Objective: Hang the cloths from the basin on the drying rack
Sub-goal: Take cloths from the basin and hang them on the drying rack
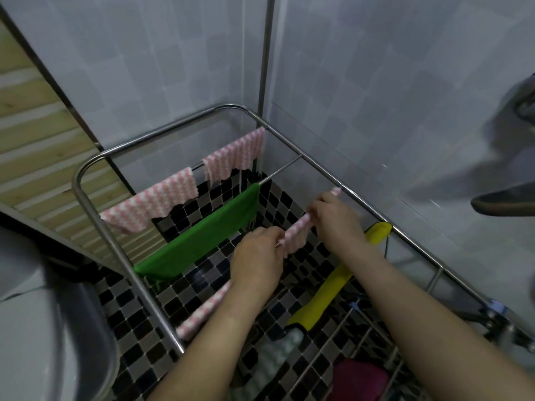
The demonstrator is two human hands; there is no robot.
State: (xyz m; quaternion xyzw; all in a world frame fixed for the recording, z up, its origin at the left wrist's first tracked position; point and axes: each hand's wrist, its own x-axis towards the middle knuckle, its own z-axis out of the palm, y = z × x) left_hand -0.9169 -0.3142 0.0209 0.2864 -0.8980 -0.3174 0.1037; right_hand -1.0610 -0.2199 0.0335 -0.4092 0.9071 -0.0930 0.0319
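Evidently the left hand at 7 o'clock and right hand at 1 o'clock pinch the pink-striped cloth, spreading it along a drying rack rail to dry flat.

We are looking down on a mosaic floor of small black, grey and silvery squares, which is meeting pale blue-grey wall tiles in a corner where a slim metal pipe is running upright. A panel of pale wooden slats is filling the left side behind a dark edge strip, while a blurred dark shoe is showing at the right edge.
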